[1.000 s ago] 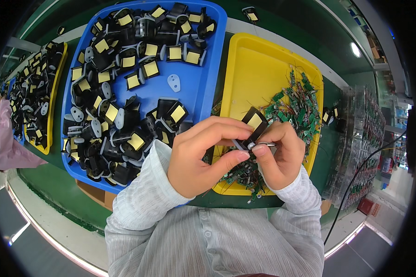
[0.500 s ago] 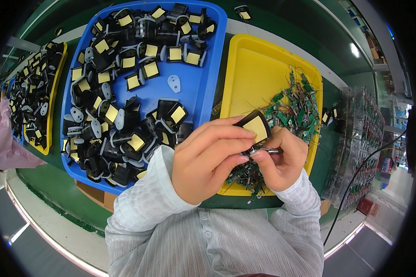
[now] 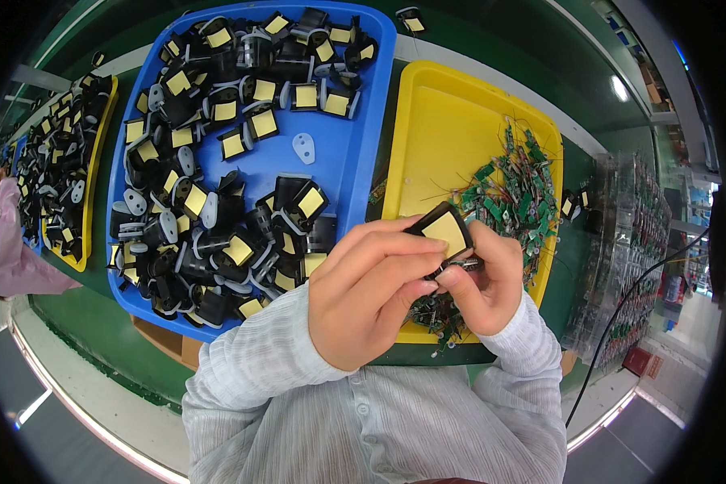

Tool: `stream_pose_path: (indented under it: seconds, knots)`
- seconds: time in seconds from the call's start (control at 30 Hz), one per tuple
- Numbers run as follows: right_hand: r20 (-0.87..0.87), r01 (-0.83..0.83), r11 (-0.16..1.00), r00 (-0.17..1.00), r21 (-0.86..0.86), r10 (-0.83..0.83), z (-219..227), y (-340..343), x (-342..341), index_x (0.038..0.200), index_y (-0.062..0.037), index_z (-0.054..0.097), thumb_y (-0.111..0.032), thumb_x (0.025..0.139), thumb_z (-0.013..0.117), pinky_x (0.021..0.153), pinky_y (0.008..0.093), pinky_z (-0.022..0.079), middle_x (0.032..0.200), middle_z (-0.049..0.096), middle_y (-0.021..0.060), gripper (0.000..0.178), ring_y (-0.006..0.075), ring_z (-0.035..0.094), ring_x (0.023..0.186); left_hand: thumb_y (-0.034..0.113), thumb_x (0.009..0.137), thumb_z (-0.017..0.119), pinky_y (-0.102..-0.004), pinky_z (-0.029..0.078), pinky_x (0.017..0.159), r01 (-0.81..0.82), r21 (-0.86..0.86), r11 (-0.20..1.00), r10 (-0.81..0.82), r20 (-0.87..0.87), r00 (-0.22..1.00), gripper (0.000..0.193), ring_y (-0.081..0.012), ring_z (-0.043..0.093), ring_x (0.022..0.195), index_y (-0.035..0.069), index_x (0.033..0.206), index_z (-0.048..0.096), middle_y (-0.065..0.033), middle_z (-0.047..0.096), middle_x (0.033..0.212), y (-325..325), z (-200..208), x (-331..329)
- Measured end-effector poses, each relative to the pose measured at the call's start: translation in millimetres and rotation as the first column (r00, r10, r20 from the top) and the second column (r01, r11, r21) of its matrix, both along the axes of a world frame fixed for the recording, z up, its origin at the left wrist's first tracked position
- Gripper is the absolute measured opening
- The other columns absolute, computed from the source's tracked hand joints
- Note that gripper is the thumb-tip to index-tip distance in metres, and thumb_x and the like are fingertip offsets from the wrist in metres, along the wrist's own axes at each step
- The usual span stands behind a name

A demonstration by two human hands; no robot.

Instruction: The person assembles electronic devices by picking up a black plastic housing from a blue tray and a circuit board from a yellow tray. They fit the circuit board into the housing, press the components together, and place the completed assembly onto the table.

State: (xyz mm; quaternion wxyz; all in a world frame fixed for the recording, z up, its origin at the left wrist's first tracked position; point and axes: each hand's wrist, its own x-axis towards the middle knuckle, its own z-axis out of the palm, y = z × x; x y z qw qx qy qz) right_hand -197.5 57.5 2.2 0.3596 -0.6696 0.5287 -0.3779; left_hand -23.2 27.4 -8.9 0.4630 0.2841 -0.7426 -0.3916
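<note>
My left hand (image 3: 363, 294) is closed around a black plastic housing (image 3: 445, 234) with a pale yellow pad on its upper face, held above the yellow tray (image 3: 431, 133). Against the housing's lower edge my right hand (image 3: 496, 282) pinches a small part (image 3: 469, 263), dark and partly metallic; the fingers cover most of it, so its kind is unclear. Beyond and beneath both hands, a tangled heap of green circuit boards (image 3: 512, 189) with thin wires fills the yellow tray's right side and near end. Where the small part meets the housing is mostly hidden by my fingertips.
To the left, a blue tray (image 3: 383, 89) holds many similar black housings with grey end pieces; one loose grey piece (image 3: 303, 148) lies on its floor. Clear racks of boards (image 3: 621, 242) stand at the right, beside a black cable (image 3: 621, 310). A co-worker's pink sleeve (image 3: 12, 250) shows far left.
The housing has dropped slightly and turned a little in my left hand. The small part in my right fingers now sits closer against it. The co-worker's sleeve has shifted slightly.
</note>
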Motion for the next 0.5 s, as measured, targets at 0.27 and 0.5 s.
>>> stream_pose_path:
  seconds: [0.27,0.5]
  knots:
    - [0.402,-0.095,0.954,0.915,0.285,-0.029,-5.2,-0.8,-3.1,0.079,0.0024,0.050,-0.008,0.081,0.062,0.051,0.0194,0.044,0.072,0.060,0.0066,0.016,0.0067,0.056,0.060,-0.011,0.055,0.060,-0.0333,0.048,0.068,-0.145,-0.147,0.979,0.152,0.039,0.988,0.036,-0.0277,0.057,0.080,0.004,0.087,0.059,-0.0080,0.060,0.094,-13.5,-4.7,-0.3]
    - [0.418,-0.122,0.930,0.908,0.348,-0.038,12.0,0.5,-4.8,0.091,0.0047,0.058,0.000,0.082,0.058,0.053,0.0216,0.048,0.076,0.060,0.0078,0.010,0.0113,0.059,0.060,0.009,0.075,0.058,-0.0312,0.042,0.064,-0.050,-0.126,0.991,0.068,0.148,0.987,0.035,-0.0250,0.051,0.070,0.003,0.110,0.057,-0.0094,0.057,0.084,-23.1,-9.3,8.5]
